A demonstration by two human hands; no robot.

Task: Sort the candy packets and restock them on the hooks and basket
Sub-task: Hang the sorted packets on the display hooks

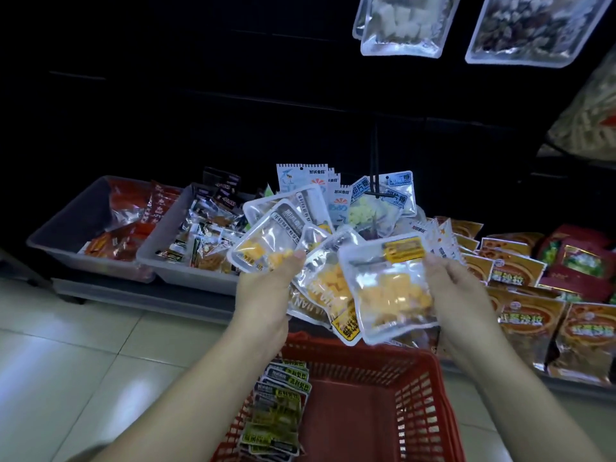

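Mid-sort, both hands full of yellow candy packets above the red basket (430, 368)

Left hand (266, 288) grips a fanned bunch of clear packets (263, 245), thumb clamped on top and the other fingers hidden underneath, I'd guess so the labels stay readable while matching. Right hand (456, 288) pinches 1 loose packet (390, 288) by its right edge, thumb in front and fingers tucked behind, right beside the fan as if it's being compared or added. All of this hovers over the basket, which holds a stack of green-label packets (276, 405) along its left side, so anything dropped probably lands inside. Blue-and-white packets (333, 195) sit just behind the hands, with 2 grey bins (73, 211) off to the left. Nothing from the fan is hung yet.
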